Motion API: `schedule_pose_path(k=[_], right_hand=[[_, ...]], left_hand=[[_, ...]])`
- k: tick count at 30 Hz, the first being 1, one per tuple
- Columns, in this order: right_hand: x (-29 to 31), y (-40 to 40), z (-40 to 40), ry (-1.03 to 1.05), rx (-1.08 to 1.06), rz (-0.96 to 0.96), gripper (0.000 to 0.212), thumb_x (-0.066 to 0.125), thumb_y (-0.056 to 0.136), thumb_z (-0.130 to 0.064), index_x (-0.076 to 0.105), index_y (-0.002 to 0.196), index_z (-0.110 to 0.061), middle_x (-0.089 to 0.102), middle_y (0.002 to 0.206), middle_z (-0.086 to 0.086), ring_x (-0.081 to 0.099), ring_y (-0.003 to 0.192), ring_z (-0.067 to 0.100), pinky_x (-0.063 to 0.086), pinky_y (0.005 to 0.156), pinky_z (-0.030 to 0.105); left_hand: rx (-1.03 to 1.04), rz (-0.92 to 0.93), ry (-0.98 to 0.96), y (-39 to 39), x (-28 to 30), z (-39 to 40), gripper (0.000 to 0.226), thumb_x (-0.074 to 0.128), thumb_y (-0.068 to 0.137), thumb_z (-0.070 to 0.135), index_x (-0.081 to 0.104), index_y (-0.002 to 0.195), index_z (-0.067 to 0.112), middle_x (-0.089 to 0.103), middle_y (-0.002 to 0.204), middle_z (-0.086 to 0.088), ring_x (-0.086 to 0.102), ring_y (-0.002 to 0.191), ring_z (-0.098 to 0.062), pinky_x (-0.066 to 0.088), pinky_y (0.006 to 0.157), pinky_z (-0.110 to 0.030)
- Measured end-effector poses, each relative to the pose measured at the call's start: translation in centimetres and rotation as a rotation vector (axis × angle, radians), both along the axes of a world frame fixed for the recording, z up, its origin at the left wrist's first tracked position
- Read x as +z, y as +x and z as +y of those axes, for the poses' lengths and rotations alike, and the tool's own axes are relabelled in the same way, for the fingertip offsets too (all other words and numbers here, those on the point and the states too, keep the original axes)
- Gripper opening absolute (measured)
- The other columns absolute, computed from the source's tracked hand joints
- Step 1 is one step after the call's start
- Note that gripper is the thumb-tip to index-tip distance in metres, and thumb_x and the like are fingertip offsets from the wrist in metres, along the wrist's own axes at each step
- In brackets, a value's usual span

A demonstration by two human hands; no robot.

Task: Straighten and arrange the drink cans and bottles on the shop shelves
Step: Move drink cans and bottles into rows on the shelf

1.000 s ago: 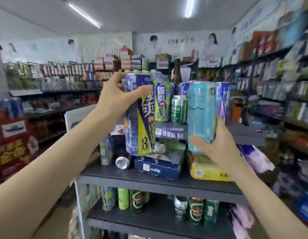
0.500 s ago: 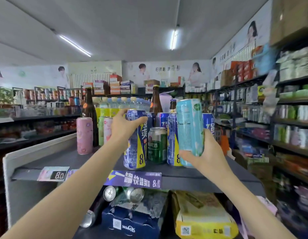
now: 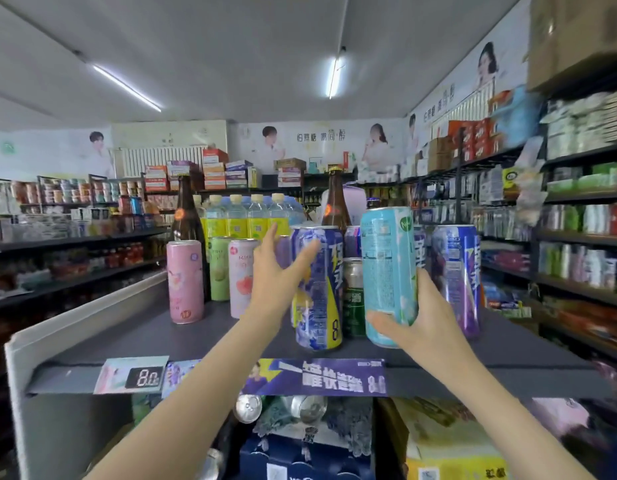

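Note:
On the dark top shelf [image 3: 134,336] a tall blue and yellow can [image 3: 319,299] stands upright near the front edge. My left hand [image 3: 276,271] is at its left side with fingers spread and the thumb against the can, no longer wrapped round it. My right hand [image 3: 421,327] grips a tall light blue can [image 3: 386,271] near its base, held upright just right of the blue and yellow can. A small green can [image 3: 354,299] stands behind them. A purple and blue can [image 3: 456,278] stands to the right.
A pink can [image 3: 184,282], a green can [image 3: 219,268] and a pale pink can [image 3: 241,275] stand left. Two brown bottles [image 3: 187,213] and yellow-label water bottles [image 3: 244,216] fill the back. Below lie loose cans [image 3: 248,407], a blue carton and a yellow box. Aisle shelving stands right.
My left hand set the blue and yellow can on the top shelf and opened off it. My right hand kept the light blue can. The view rose from the lower shelves.

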State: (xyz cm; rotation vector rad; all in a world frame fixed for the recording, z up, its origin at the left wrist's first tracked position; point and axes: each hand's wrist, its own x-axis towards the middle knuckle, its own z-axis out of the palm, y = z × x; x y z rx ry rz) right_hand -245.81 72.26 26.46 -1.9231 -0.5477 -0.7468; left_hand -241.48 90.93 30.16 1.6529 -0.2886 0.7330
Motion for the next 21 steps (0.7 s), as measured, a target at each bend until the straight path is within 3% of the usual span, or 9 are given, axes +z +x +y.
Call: schedule_pose_path(k=[2, 4, 8, 12, 15, 21], right_hand=[[0.0, -0.6, 2.4, -0.039, 0.024, -0.008, 0.058, 0.076, 0.074, -0.027, 0.035, 0.113, -0.041, 0.052, 0.11, -0.017, 0.051, 0.096, -0.016, 0.043, 0.072, 0.002], [0.2, -1.2, 5.3, -0.081, 0.044, -0.015, 0.062, 0.078, 0.071, -0.029, 0.036, 0.115, -0.038, 0.052, 0.11, -0.019, 0.051, 0.1, -0.011, 0.043, 0.074, 0.003], [0.7, -0.9, 11.8, -0.138, 0.082, 0.063, 0.065, 0.082, 0.066, -0.024, 0.04, 0.116, -0.027, 0.055, 0.113, -0.012, 0.054, 0.102, 0.003, 0.046, 0.079, 0.016], [1.0, 2.2, 18.0, -0.134, 0.081, 0.202, 0.068, 0.084, 0.064, -0.017, 0.041, 0.116, -0.016, 0.055, 0.12, -0.001, 0.053, 0.11, 0.015, 0.045, 0.088, 0.028], [1.1, 5.8, 21.7, -0.084, 0.062, 0.347, 0.07, 0.085, 0.062, -0.013, 0.042, 0.117, -0.013, 0.055, 0.124, 0.003, 0.053, 0.113, 0.019, 0.045, 0.092, 0.031], [-0.5, 9.9, 25.3, -0.098, -0.055, 0.371, 0.078, 0.087, 0.061, -0.024, 0.037, 0.118, -0.007, 0.047, 0.123, 0.009, 0.049, 0.116, 0.026, 0.043, 0.097, 0.043]], left_hand=[[-0.075, 0.006, -0.098, -0.8, -0.1, 2.7, 0.056, 0.058, 0.088, 0.044, 0.04, 0.138, 0.024, 0.045, 0.128, 0.012, 0.045, 0.114, -0.002, 0.036, 0.096, -0.019], [-0.025, 0.015, -0.124, -0.9, 0.0, 6.1, 0.038, 0.048, 0.096, 0.03, 0.047, 0.133, 0.02, 0.049, 0.122, 0.013, 0.048, 0.102, 0.002, 0.036, 0.077, -0.006], [0.214, 0.06, -0.195, -0.1, -0.9, 13.3, 0.025, 0.045, 0.095, 0.014, 0.058, 0.116, 0.012, 0.058, 0.122, -0.008, 0.05, 0.1, -0.015, 0.039, 0.075, -0.022], [0.338, 0.134, -0.151, 0.2, -2.4, 18.2, 0.03, 0.046, 0.094, 0.014, 0.056, 0.121, 0.009, 0.06, 0.12, -0.01, 0.052, 0.098, -0.019, 0.039, 0.085, -0.031], [0.353, 0.164, -0.134, 0.0, -2.9, 20.0, 0.032, 0.043, 0.094, 0.014, 0.053, 0.124, 0.01, 0.058, 0.121, -0.011, 0.052, 0.112, -0.028, 0.041, 0.094, -0.038], [0.311, 0.148, -0.084, 0.7, -3.9, 22.0, 0.035, 0.044, 0.095, 0.01, 0.048, 0.13, 0.008, 0.055, 0.125, -0.006, 0.048, 0.103, -0.015, 0.037, 0.087, -0.026]])
